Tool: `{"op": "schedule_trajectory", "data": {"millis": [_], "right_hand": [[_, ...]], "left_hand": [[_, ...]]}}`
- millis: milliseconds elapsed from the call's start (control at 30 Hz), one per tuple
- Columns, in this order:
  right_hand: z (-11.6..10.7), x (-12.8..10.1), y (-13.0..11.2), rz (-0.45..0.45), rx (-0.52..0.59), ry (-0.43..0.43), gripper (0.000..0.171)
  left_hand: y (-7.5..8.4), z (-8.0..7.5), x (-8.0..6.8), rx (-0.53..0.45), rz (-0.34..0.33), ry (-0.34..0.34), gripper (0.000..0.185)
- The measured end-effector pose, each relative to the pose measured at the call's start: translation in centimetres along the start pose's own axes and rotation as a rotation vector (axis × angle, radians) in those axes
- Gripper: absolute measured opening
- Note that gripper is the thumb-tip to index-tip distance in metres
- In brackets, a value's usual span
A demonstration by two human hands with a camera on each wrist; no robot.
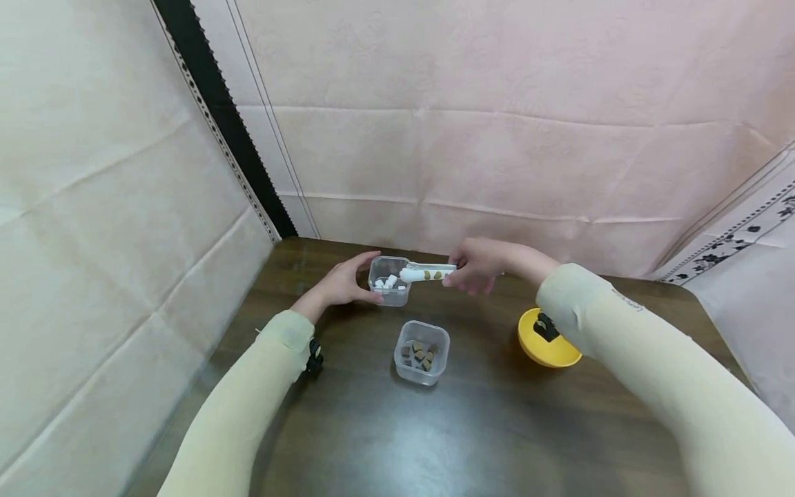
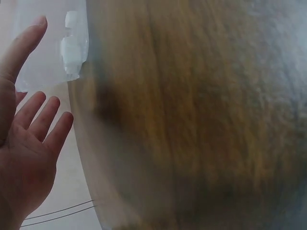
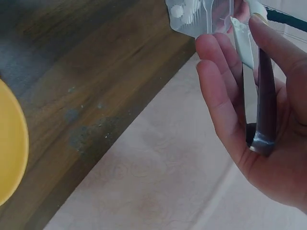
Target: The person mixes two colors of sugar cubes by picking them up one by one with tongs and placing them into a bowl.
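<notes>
1. Your left hand [image 1: 340, 283] cups the far tub [image 1: 389, 280] near the table's [image 1: 497, 428] far edge. The head view shows the thumb and fingers curled round the tub's left wall. The left wrist view shows the fingers fairly straight, so the hold looks light.

2. Your right hand [image 1: 478, 266] holds the tongs [image 1: 428, 273] by the rear end, fingers wrapped round the handle. The tips reach over the far tub's rim. Whether they pinch a piece cannot be told.

3. The far tub holds white cubes [image 1: 386, 281]. A second tub [image 1: 421, 352] sits nearer you at mid-table, apart from the first, with brown cubes [image 1: 419, 353] inside.

4. A yellow bowl [image 1: 546, 338] sits near the right edge, partly under your right sleeve [image 1: 596, 310].

5. Risk: the far tub is close to the far edge. A push from the tongs could slide it off if your left hand gives way.

6. Risk: a rear grip on the tongs gives weak control at the tips, so a cube may slip and land on the table.

7. Risk: your right sleeve hangs over the bowl and could drag it toward the right edge.
</notes>
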State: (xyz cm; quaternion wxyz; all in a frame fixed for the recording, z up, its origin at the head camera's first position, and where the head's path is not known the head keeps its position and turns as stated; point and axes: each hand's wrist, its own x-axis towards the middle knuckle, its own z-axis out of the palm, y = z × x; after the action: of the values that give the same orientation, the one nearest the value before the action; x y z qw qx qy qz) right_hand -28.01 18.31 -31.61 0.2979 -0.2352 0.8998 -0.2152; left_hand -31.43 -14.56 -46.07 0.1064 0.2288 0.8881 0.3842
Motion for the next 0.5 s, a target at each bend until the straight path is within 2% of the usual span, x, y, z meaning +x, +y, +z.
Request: {"op": "schedule_trajectory", "data": {"millis": [200, 500], "right_hand": [[-0.2, 1.3, -0.8, 0.001, -0.037, 0.007, 0.028], [-0.6, 2.2, -1.2, 0.024, -0.085, 0.015, 0.027]], "left_hand": [[-0.5, 0.3, 0.0, -0.038, 0.023, 0.011, 0.105], [-1.0, 0.7, 0.6, -0.15, 0.047, -0.005, 0.106]]}}
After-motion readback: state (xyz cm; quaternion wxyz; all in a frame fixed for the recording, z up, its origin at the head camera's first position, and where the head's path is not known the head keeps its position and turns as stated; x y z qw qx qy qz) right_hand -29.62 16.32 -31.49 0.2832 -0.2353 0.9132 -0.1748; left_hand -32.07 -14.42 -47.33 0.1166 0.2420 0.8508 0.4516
